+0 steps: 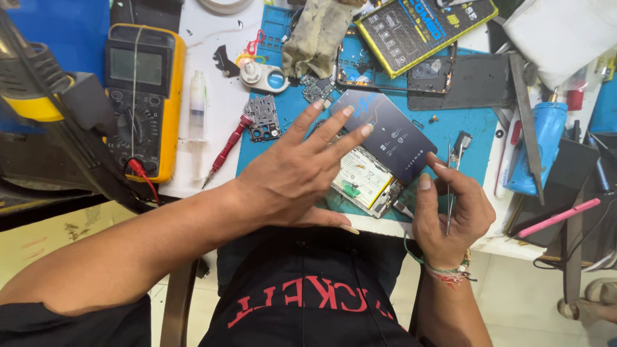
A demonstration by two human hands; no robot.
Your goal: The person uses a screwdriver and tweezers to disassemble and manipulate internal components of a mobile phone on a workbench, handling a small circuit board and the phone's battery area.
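We record a white workbench [212,45], its top scuffed and stained, with a blue work mat [463,128] laid across its middle. At the bench's left end we note a yellow meter [143,96] standing beside a blue panel [64,26]. Below the bench edge on the right we list a pale tiled floor [514,302]. At lower left we enter a yellowish, marked surface [58,238], and near it the wooden frame of a chair [177,302]. Light is even and bright, with soft shadows.
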